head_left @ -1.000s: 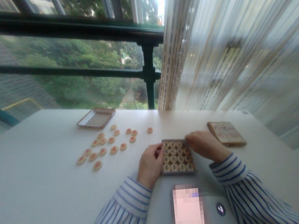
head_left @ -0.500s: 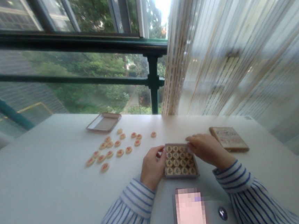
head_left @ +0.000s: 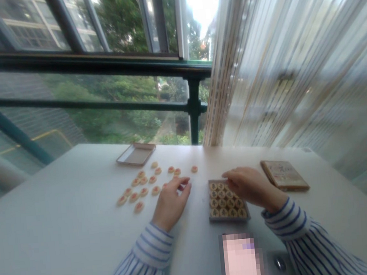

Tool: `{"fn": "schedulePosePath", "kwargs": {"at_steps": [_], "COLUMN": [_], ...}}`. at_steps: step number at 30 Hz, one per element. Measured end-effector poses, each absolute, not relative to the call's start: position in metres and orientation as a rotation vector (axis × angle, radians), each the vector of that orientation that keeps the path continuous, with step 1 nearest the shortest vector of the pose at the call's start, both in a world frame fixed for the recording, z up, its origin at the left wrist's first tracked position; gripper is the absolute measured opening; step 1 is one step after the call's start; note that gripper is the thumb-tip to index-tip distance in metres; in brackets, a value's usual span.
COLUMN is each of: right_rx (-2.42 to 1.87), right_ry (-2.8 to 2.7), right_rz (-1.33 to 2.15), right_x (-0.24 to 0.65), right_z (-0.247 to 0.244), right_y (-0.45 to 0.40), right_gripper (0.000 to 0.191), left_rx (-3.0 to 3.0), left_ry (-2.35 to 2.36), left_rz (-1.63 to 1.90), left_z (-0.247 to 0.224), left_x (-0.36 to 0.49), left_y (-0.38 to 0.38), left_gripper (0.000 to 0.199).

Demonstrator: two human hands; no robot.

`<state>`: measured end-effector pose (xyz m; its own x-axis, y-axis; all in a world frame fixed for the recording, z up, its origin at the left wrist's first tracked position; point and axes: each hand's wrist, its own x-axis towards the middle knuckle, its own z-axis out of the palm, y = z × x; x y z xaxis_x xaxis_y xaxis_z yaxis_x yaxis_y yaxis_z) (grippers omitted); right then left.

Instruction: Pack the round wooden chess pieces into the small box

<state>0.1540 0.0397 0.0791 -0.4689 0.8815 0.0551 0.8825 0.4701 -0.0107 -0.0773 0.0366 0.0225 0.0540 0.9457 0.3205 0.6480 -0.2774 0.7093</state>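
Round wooden xiangqi pieces with dark characters sit in rows inside a shallow square box (head_left: 229,220) on the table. My right hand (head_left: 252,185) is over the box's far right corner, its fingers curled together and covering some pieces. Whether those fingers grip the rim or a piece is hidden. To the left of the box, apart from it, my left hand (head_left: 171,200) hovers with thumb and forefinger separated and nothing visible between them. Beyond and beside it, several loose xiangqi pieces with red characters (head_left: 143,191) lie scattered, a few partly behind the fingers.
A shallow tray-like lid (head_left: 136,154) lies near the table's far left edge. On the right is a flat printed box (head_left: 285,175). A phone-shaped pixelated object (head_left: 241,261) and a small dark oval object (head_left: 279,263) lie close to me. Sheer curtain (head_left: 281,82) hangs beyond the table.
My left hand has let go of the box's left side and moved left toward the red pieces. My right hand has shifted slightly left over the box's far edge. The view has tilted a little.
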Motion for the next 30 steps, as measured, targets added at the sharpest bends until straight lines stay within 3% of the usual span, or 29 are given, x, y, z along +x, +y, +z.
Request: {"fn": "schedulePosePath", "kwargs": {"at_steps": [10,22,30], "right_rx": [-1.381,-1.395,-1.385], "right_ry": [-2.874,-2.893,-2.923], "right_rz": [-0.049,0.042,0.024], "right_x": [0.103,0.043,0.022], "right_z": [0.096,0.072,0.070], "right_y": [0.063,0.104,0.116], "right_gripper": [0.025,0.031,0.029], "left_rx": [2.021,2.168,2.292], "left_ry": [1.808,2.135,2.108], "left_rz": [1.055,0.816,0.644], "left_z": [0.031,0.023,0.023], "left_x": [-0.132,-0.178,-0.192], "left_y": [0.050,0.098,0.125], "left_gripper": [0.032,0.030,0.030]}}
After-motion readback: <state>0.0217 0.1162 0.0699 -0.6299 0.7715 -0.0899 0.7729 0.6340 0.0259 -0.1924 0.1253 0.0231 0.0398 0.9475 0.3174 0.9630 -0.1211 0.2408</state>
